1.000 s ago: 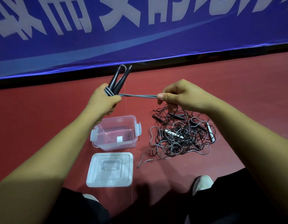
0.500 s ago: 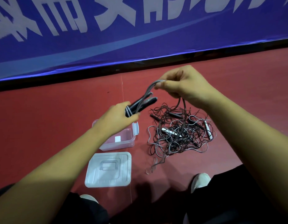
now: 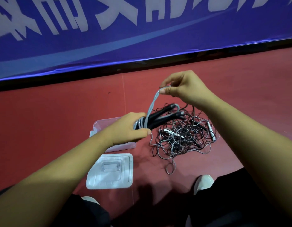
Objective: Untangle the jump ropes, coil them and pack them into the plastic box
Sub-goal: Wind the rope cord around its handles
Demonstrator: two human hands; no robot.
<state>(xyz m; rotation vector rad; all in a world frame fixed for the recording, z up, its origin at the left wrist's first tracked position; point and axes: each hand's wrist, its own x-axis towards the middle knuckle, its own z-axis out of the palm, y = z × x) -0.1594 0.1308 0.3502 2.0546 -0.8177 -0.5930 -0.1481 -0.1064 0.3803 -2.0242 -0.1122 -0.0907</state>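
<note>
A red floor (image 3: 43, 120) is seen below a blue banner (image 3: 142, 38) filling the top of the frame. At centre, two black handles (image 3: 160, 117) wound with grey cord (image 3: 152, 105) are gripped in the left hand (image 3: 127, 128), above the clear box (image 3: 107, 122), which is partly hidden. The cord's end is pinched between thumb and fingers of the right hand (image 3: 186, 89), up and right of the handles. A tangle (image 3: 183, 138) of ropes lies right of the box; the lid (image 3: 110, 171) lies below it.

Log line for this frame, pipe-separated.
left hand grips black jump-rope handles, grey cord wound round | right hand pinches twisted cord | clear plastic box lidless, white lid beside | tangled rope pile on red floor
</note>
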